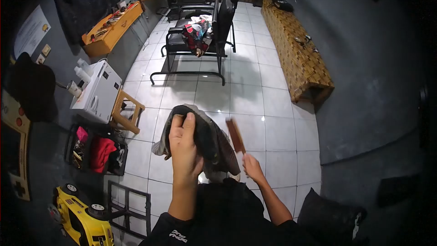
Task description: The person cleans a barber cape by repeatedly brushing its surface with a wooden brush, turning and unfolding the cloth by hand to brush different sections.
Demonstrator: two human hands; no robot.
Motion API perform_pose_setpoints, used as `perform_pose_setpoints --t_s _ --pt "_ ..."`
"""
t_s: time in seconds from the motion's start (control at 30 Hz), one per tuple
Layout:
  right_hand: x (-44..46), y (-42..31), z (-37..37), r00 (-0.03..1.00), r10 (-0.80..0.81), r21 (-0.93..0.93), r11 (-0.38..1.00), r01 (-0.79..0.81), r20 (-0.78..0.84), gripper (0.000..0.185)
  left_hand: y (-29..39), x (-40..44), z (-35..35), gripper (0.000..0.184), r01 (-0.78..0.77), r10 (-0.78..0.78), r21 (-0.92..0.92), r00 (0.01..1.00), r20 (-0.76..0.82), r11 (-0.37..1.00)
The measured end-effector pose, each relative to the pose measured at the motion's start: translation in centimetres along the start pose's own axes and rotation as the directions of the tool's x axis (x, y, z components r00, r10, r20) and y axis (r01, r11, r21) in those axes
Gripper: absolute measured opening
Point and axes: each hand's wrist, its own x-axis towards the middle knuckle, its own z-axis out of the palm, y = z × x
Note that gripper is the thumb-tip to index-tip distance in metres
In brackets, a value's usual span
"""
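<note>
Raised in front of me, my left hand point(183, 148) is closed on a grey and black cap point(207, 132), thumb pressed at its upper edge. The cap hangs down to the right of the hand, partly covered by it. My right hand point(251, 166) grips the wooden handle of a brown brush point(235, 135). The brush stands nearly upright, slightly blurred, a little to the right of the cap and apart from it.
Ahead stands a black barber chair point(223, 23) with cloths on its seat. A woven bench point(298, 48) lines the right wall. To the left are a white mini fridge point(102, 93), a wooden stool point(129, 114), a crate of clothes point(102, 152) and a yellow toy car point(84, 218).
</note>
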Motion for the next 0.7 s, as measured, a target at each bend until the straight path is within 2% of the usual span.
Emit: perform_pose_setpoints --t_s 0.03,0.07,0.17,0.23,0.27,0.3,0.33,0.37,0.43,0.5,0.6,0.67,0.7 --pt "-1.2 -5.1 -0.1 0.996 -0.017 0.336 0.942 -0.013 0.086 0.035 -0.3 -0.2 0.1 0.012 0.022 -0.022 0.013 1.0 0.003 1.0" --pt "-2.5 -9.1 0.0 0.985 -0.061 0.631 0.774 -0.055 0.159 0.032 -0.9 -0.2 -0.2 0.012 0.006 -0.008 0.037 0.998 0.058 0.999" --pt "-5.4 -15.0 1.4 0.955 -0.25 0.752 0.658 0.046 0.16 0.028 -1.7 -0.5 0.1 0.015 0.035 -0.047 0.085 0.989 0.14 0.996" --pt "-5.2 -14.1 2.8 0.871 -0.359 0.775 0.631 -0.039 0.335 0.029 -1.9 -0.6 0.5 0.016 0.016 -0.039 0.152 0.988 0.149 0.988" --pt "-4.5 -11.8 3.7 0.885 -0.333 0.582 0.808 0.089 0.327 0.029 -1.8 -0.7 0.5 0.016 0.006 -0.035 0.187 0.988 0.152 0.982" --pt "-3.8 -9.5 4.6 0.897 -0.306 0.308 0.928 0.208 0.318 0.029 -1.6 -0.7 0.4 0.016 0.004 -0.028 0.141 0.986 0.166 0.99" --pt "-3.1 -7.2 5.6 0.909 -0.279 0.028 0.958 0.285 0.309 0.03 -1.3 -0.5 0.3 0.016 0.001 -0.017 0.093 0.984 0.179 0.996" --pt "-3.1 -7.9 4.7 0.902 -0.208 -0.255 0.913 0.317 0.378 0.033 -0.9 -0.3 0.3 0.015 -0.005 -0.004 0.045 0.982 0.191 0.999" --pt "-1.4 0.4 4.9 0.895 0.123 -0.569 0.807 0.162 0.429 0.037 0.1 0.2 0.0 0.018 -0.023 0.026 -0.027 0.989 0.143 0.999" --pt "0.1 10.3 3.9 0.863 0.256 -0.703 0.695 0.149 0.435 0.039 0.9 0.3 0.1 0.022 -0.073 0.073 -0.023 0.997 0.027 0.997" --pt "-0.4 11.7 1.0 0.953 0.253 -0.763 0.645 -0.038 0.166 0.04 0.3 0.0 -0.5 0.025 -0.017 0.016 -0.032 0.999 -0.039 0.999" --pt "0.4 9.5 0.5 0.986 -0.142 -0.61 0.775 0.162 0.081 0.042 0.2 -0.2 -0.8 0.021 0.142 -0.144 -0.055 0.989 -0.036 0.988" --pt "0.7 6.4 0.1 0.944 -0.33 -0.535 0.796 0.281 0.006 0.042 -0.2 -0.2 -0.7 0.02 0.149 -0.149 -0.076 0.989 -0.004 0.986"
